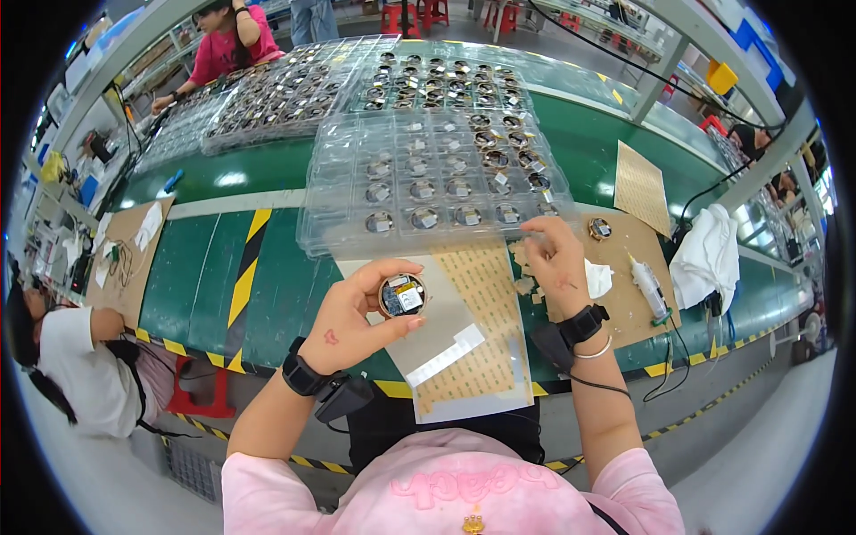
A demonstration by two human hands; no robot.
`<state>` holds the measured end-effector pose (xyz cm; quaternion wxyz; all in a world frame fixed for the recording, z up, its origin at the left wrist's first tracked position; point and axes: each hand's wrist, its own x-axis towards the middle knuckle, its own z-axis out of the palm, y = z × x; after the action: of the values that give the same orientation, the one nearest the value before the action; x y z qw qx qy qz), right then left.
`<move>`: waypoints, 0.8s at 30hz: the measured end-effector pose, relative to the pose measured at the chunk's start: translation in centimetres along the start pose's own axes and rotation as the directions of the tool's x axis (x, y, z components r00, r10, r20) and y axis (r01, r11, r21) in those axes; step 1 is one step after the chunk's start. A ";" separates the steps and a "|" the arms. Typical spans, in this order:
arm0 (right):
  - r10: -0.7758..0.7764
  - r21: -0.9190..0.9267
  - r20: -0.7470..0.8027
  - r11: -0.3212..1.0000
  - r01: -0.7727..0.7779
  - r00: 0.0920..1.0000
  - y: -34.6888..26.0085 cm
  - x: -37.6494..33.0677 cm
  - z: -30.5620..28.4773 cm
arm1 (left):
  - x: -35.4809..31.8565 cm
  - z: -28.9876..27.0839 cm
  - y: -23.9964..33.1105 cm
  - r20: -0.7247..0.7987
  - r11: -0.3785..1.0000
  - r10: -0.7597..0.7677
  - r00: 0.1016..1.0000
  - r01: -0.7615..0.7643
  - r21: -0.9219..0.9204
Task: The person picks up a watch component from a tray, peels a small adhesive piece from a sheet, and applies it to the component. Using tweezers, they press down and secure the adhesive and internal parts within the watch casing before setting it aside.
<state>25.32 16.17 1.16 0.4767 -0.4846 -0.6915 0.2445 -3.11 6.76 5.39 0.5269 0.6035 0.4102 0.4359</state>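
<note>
My left hand (361,312) grips a small round electronic module (403,296) between thumb and fingers. The module has a metal rim, with a white label and a yellow patch on its open face. My right hand (557,267) is by the front right corner of a clear plastic tray (343,192), its fingers bent in a pinch; what lies between them, if anything, is hidden. That tray carries several similar round modules in its cells. Beneath my hands lie sheets of patterned tan adhesive backing (486,308), with a white strip (446,354) across them.
Stacked trays (276,102) of modules reach back along the green bench (290,232). On the right, a brown board (624,308) bears a lone module (599,229), a glue syringe (649,287) and a white cloth (704,259). Co-workers sit at far left and near left.
</note>
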 end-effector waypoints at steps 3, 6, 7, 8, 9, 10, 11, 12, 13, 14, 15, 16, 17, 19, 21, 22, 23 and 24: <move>-0.057 -0.134 0.061 0.989 0.065 0.997 -1.0 -0.5 1.6 | -1.7 -1.3 0.0 0.015 0.998 0.054 0.998 -0.054 0.016; -0.042 -0.194 0.107 0.979 0.062 0.993 -1.3 -0.6 2.4 | -3.1 -2.1 0.0 0.026 0.991 0.127 0.992 -0.128 0.042; -0.070 -0.231 0.081 0.969 0.087 0.994 -1.4 -0.2 2.7 | -3.8 -2.4 -0.1 0.009 0.993 0.113 0.994 -0.113 0.036; -0.100 -0.269 0.056 0.957 0.112 0.993 -1.3 0.5 2.7 | -4.3 -2.7 -0.2 -0.008 0.995 0.099 0.995 -0.099 0.029; -0.132 -0.307 0.032 0.942 0.135 0.991 -1.2 1.2 2.7 | -4.9 -2.9 -0.3 -0.025 0.996 0.086 0.996 -0.086 0.023; -0.139 -0.318 0.026 0.938 0.140 0.990 -0.7 2.2 2.2 | -5.2 -3.1 -0.6 -0.020 0.995 0.099 0.995 -0.099 0.019; -0.158 -0.417 -0.014 0.898 0.138 0.987 0.3 3.4 1.6 | -5.8 -3.4 -0.9 -0.020 0.998 0.056 0.998 -0.056 0.002; -0.181 -0.512 -0.052 0.849 0.130 0.982 1.2 4.5 0.7 | -6.3 -3.8 -1.3 -0.022 1.000 0.013 1.000 -0.013 -0.014; -0.208 -0.591 -0.081 0.798 0.121 0.975 1.4 5.2 0.6 | -7.1 -4.3 -1.5 -0.033 0.999 -0.035 0.999 0.034 -0.025; -0.218 -0.585 -0.077 0.800 0.133 0.973 1.5 5.5 0.3 | -7.8 -4.8 -1.5 -0.045 0.999 -0.030 0.999 0.030 -0.020; -0.152 -0.634 -0.054 0.769 0.084 0.987 1.4 5.7 0.1 | -8.5 -5.3 -1.6 -0.041 0.999 -0.046 0.998 0.045 -0.029; -0.086 -0.680 -0.030 0.732 0.043 0.996 1.1 6.1 0.3 | -9.0 -5.7 -1.8 -0.043 0.997 -0.064 0.997 0.062 -0.040; -0.095 -0.676 -0.020 0.734 0.057 0.995 0.8 6.3 0.7 | -9.5 -6.2 -2.0 -0.045 0.996 -0.082 0.996 0.080 -0.051; 0.034 -0.705 -0.054 0.707 -0.062 0.998 -0.6 6.4 1.2 | -10.2 -7.0 -2.2 -0.064 0.995 -0.077 0.995 0.072 -0.074; 0.093 -0.714 -0.064 0.691 -0.111 0.994 -1.3 6.8 1.8 | -10.9 -7.8 -2.3 -0.075 0.990 -0.077 0.994 0.067 -0.122; 0.099 -0.709 -0.071 0.695 -0.120 0.993 -1.2 7.1 2.1 | -11.3 -8.1 -2.2 -0.085 0.991 -0.076 0.993 0.065 -0.120; 0.107 -0.708 -0.086 0.693 -0.136 0.991 -0.8 7.3 2.0 | -11.4 -8.3 -2.2 -0.090 0.989 -0.080 0.993 0.068 -0.131; 0.116 -0.707 -0.102 0.690 -0.154 0.988 -0.3 7.6 1.8 | -11.5 -8.4 -2.2 -0.093 0.987 -0.085 0.992 0.071 -0.142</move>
<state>22.98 23.08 3.86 0.2494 -0.6865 -0.6828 -0.0196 -14.54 -1.60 2.70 0.5631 0.5267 0.4280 0.4715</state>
